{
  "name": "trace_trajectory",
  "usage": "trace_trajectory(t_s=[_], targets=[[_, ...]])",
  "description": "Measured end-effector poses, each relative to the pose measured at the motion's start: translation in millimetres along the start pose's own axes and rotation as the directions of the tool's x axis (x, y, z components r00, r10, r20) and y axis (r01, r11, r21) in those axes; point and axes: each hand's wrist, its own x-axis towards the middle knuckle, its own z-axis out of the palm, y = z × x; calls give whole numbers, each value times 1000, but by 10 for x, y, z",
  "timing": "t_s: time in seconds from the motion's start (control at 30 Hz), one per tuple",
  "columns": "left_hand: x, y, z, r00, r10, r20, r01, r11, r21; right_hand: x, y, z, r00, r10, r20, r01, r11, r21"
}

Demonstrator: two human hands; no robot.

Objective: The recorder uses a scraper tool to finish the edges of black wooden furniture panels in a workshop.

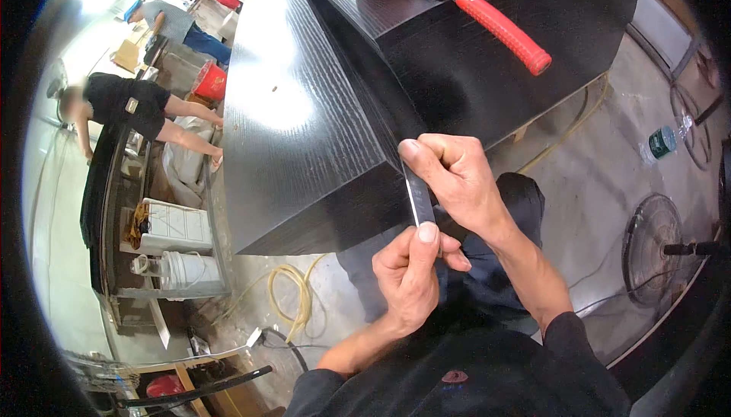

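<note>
Between my two hands is a thin dark strip (419,200) with a bright edge; its exact kind cannot be made out. My left hand (407,280) is closed on its lower end, thumb on top. My right hand (461,181) pinches the upper part, its thumb and fingertips close to the corner of a black wood-grained block (304,150). That block has a glossy top and stands just ahead of me. Beside it, across a narrow dark gap, stands a second black piece (487,86). On top of this lies a mallet (502,30) with a red head and red grip.
A yellow hose (289,306) is coiled on the floor at left. Further left, a shelf holds a white bucket (190,270). Several people work at the far left, near a red bucket (209,80). A fan (653,246) and a bottle (662,143) are at right.
</note>
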Motion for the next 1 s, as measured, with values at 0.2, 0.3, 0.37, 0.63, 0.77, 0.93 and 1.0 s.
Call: trace_trajectory(t_s=[0.2, 0.3, 0.37, 0.63, 0.77, 0.93, 1.0], targets=[[-79, -344, -106, 988, -147, -57, 150, 987, 61, -315, 472, -6, 989, 136, -61, -136, 991, 2], [-113, -383, -143, 991, -127, -46, 132, 981, 144, -358, 499, -27, 973, 208, -95, -208, 978, 13], [-122, -274, -119, 995, -88, -45, 93, 988, 126, -262, 259, -29, 993, 98, -62, -99, 995, -6], [-49, -477, -205, 992, -115, -55, 119, 990, 70, -311, 631, 24, 994, 80, -69, -77, 996, 53], [-71, -843, -258, 961, -260, -95, 268, 958, 97, -599, 1058, -32, 960, 266, -87, -256, 961, 107], [-80, -496, -188, 992, -122, -19, 123, 977, 176, -349, 589, -74, 995, 83, -62, -79, 995, 56], [-25, -441, -189, 995, -100, -19, 102, 982, 158, -235, 474, -52, 999, 37, -32, -36, 999, 16]])
